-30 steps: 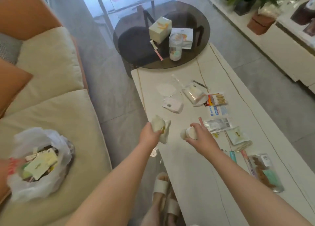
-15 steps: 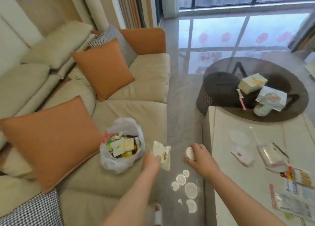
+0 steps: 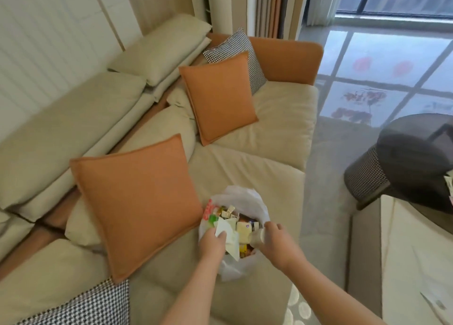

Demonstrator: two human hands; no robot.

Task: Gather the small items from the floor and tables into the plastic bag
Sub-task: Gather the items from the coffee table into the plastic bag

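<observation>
Thin white plastic bag (image 3: 241,199) sits open-mouthed on the sofa seat (image 3: 245,168) beside the orange cushion (image 3: 137,202), already stuffed; I judge it floppy, so I'd steady it by the rim, not the sides. My left hand (image 3: 212,242) pinches a white paper packet (image 3: 228,236) over the mouth: light, creasable, edge grip is fine. My right hand (image 3: 278,242) is curled round a small pale round tub (image 3: 257,237) at the rim; probably rigid and smooth, so hold its sides.
</observation>
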